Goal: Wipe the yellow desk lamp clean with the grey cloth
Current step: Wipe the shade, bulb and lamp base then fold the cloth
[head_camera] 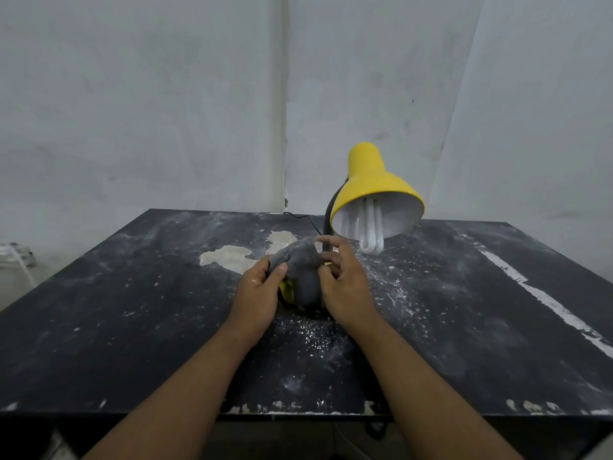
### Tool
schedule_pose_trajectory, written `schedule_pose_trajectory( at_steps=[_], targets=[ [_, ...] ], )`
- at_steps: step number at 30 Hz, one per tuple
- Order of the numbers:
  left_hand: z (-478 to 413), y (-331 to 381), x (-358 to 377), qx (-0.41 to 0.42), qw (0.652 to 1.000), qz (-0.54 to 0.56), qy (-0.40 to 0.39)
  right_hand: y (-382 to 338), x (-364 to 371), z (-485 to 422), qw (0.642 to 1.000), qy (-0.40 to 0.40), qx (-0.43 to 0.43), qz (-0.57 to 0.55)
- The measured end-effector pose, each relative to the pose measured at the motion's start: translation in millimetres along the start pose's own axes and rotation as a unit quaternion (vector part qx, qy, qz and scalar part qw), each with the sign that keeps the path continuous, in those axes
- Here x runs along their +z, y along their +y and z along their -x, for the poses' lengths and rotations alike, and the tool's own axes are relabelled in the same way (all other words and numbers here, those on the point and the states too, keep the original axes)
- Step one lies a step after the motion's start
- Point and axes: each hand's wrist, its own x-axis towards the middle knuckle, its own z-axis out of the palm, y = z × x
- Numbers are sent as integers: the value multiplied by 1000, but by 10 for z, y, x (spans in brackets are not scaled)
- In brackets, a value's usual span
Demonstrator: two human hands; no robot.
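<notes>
The yellow desk lamp (371, 185) stands on the table, its shade tilted towards me with a white bulb showing inside. A dark flexible neck runs down to the yellow base (288, 290), which is mostly hidden. The grey cloth (303, 270) is draped over that base. My left hand (257, 293) pinches the cloth's left side between thumb and fingers. My right hand (345, 280) is at the cloth's right side with curled fingers on it and the index finger stretched towards the neck.
The black table (132, 327) is worn, dusty and speckled white, with bare pale patches (229, 257) behind the cloth. A thin black cord (306, 219) runs from the lamp to the back edge. A grey wall stands close behind.
</notes>
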Motion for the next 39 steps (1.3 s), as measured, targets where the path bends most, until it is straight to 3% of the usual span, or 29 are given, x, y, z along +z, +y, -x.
schedule_pose_trajectory(
  at_steps=[5,8,12,18,22,31,39],
  targets=[
    [13,18,-5,-1,1000,16,-9,-30,0,17,999,-41,-2,7],
    [15,-4,-22,38,999,-23,-6,0,15,3,997,-27,-46,64],
    [7,-23,-32,76,995,-52,42,28,-6,-18,998,-20,-53,38],
    [48,-2,26,175,971,-162,27,36,-19,-16,993,-31,-97,63],
    [44,-33,52,154,970,-187,10,31,-43,-13,992,-13,-107,61],
    [90,31,55,114,986,-113,40,19,-31,-51,995,41,-76,57],
    [59,70,-42,-12,998,63,-22,9,-44,-58,996,-50,-10,-76]
  ],
)
